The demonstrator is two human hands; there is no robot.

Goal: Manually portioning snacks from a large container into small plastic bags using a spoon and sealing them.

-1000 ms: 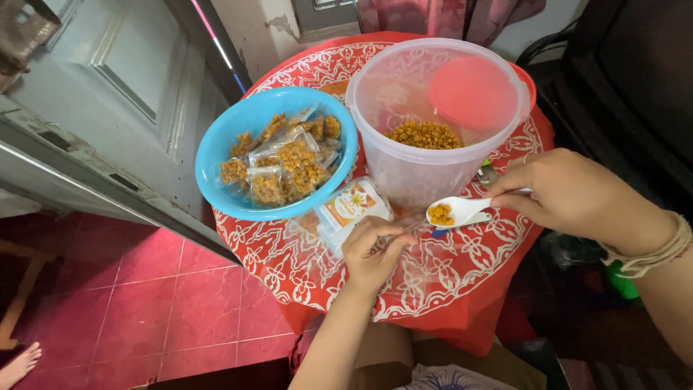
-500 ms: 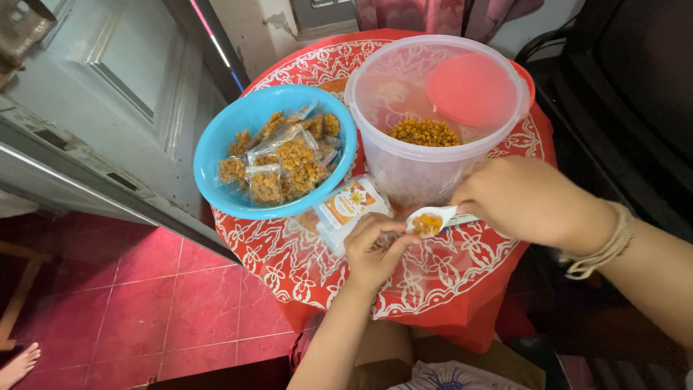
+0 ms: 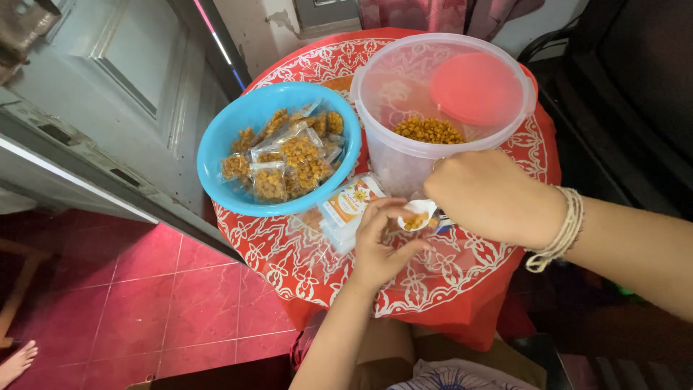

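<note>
My right hand (image 3: 491, 196) holds a white spoon (image 3: 417, 214) with yellow-brown snack pieces in its bowl, low over the table beside the clear tub. My left hand (image 3: 381, 242) sits just under the spoon, fingers pinched around a small clear bag that I can barely make out. A stack of small packets with orange and white labels (image 3: 345, 208) lies on the red patterned tablecloth (image 3: 289, 260) next to that hand. The clear plastic tub (image 3: 390, 94) holds more of the yellow snack (image 3: 429, 130) and a red lid (image 3: 475, 88).
A blue bowl (image 3: 224, 137) at the table's left holds several filled snack bags (image 3: 289, 159). A grey door (image 3: 86, 108) stands left of the table. A bare foot (image 3: 16, 361) shows at the bottom left on the red tiled floor (image 3: 144, 289).
My right hand has carried the loaded spoon leftward from beside the tub to just above my left hand. My left hand has stayed near the packets.
</note>
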